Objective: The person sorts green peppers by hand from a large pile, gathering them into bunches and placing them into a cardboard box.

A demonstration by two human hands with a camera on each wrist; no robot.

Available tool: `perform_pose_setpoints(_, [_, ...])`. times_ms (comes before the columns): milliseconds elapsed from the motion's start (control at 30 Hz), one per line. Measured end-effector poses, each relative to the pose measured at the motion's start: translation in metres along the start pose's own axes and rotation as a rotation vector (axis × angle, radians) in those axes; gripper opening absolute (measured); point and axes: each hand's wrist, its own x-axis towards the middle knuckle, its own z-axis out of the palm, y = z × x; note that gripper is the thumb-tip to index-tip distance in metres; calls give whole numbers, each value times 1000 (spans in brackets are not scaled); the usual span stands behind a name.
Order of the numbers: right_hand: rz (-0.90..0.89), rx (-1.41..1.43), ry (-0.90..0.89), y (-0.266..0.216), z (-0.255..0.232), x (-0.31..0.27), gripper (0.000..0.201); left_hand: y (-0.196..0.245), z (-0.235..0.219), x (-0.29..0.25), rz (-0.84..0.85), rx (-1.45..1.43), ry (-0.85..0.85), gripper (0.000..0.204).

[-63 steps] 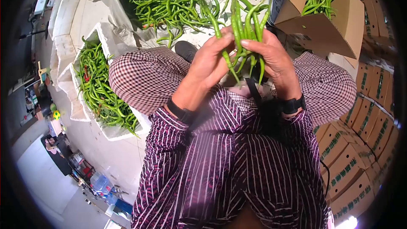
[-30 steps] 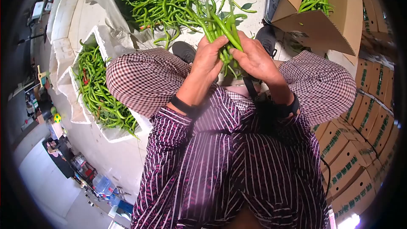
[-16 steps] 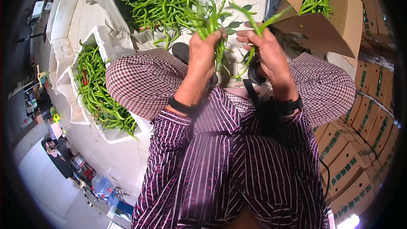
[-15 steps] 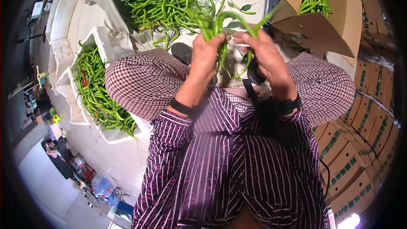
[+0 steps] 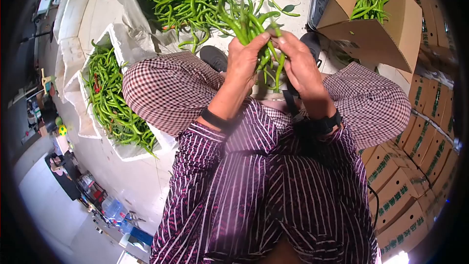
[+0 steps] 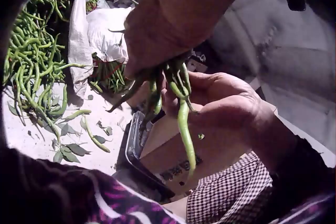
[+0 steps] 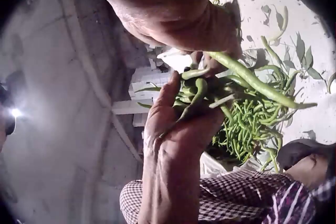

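In the head view my left hand [image 5: 240, 62] grips a bunch of long green chili peppers [image 5: 245, 25], its thumb across them and their tips poking out above and below the fist. Right beside it, my right hand [image 5: 301, 64] pinches a chili pepper [image 5: 280, 66] between thumb and fingers, with the fingertips of both hands almost meeting. The right wrist view shows a long pepper [image 7: 252, 81] running out from under the right hand [image 7: 173, 22], while the left hand [image 7: 181, 142] cups the bunch below. One pepper [image 6: 186, 135] hangs down in the left wrist view.
A large pile of chili peppers [image 5: 190, 5] lies on sheeting ahead. At left stands a white foam box [image 5: 115, 32] full of peppers. An open cardboard box [image 5: 405, 34] with peppers is at right, near stacked cartons [image 5: 405, 200]. Loose leaves [image 5: 289, 8] lie on the floor.
Half a second ago the right hand was apart from the left, holding peppers that stuck out to the right. It has come back against the left hand's bunch.
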Motion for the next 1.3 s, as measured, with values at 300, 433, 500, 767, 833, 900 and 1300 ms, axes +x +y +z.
perform_pose_setpoints(300, [-141,-229,-126,-10,25,-6,50,-30,-5,8,507,1039,7,45])
perform_pose_setpoints(433, [102,51,-138,-4,-8,26,35,-21,9,-14,656,1119,-169,61])
perform_pose_setpoints(500, [96,230,18,-6,-19,34,36,-4,12,-21,671,1106,-336,58])
perform_pose_setpoints(767, [99,430,-232,-27,-33,33,51,51,9,-49,339,716,-106,29])
perform_pose_setpoints(833, [117,476,-272,-28,-28,32,55,60,-4,-41,314,626,-7,34])
perform_pose_setpoints(900, [151,566,-309,-28,-23,31,56,54,-15,-33,250,479,-12,38])
perform_pose_setpoints(1300, [31,504,-424,-30,-12,26,64,17,-6,-32,-92,267,-120,31])
